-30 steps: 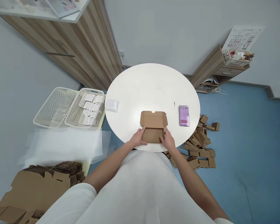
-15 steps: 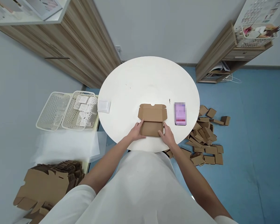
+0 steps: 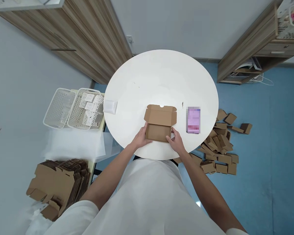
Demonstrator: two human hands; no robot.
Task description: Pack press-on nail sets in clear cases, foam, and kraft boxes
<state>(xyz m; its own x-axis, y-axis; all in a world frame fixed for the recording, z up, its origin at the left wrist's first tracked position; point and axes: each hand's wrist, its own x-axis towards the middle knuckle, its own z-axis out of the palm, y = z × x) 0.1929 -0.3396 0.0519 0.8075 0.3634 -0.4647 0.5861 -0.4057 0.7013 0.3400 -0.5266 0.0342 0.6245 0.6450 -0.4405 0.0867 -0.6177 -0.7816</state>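
An open brown cardboard box (image 3: 158,132) lies near the front edge of the round white table (image 3: 161,71), its lid raised away from me and its inside showing no contents. My left hand (image 3: 140,138) grips the box's left side, thumb along the wall. On the right side my right hand (image 3: 175,141) holds the box, thumb at the front right corner. Right of the box lies a pink-purple blurred item (image 3: 193,120), touched by neither hand. A small white packet (image 3: 110,106) sits at the table's left edge.
Two white baskets (image 3: 84,125), one holding white cards, stand at the left above translucent sheets (image 3: 75,143). Flattened cardboard (image 3: 56,179) is stacked at the lower left. Small brown boxes (image 3: 224,159) are heaped on the blue floor at the right. Wooden cabinets stand behind.
The camera view has shifted a little. The box is turned slightly, with both hands still on its sides.
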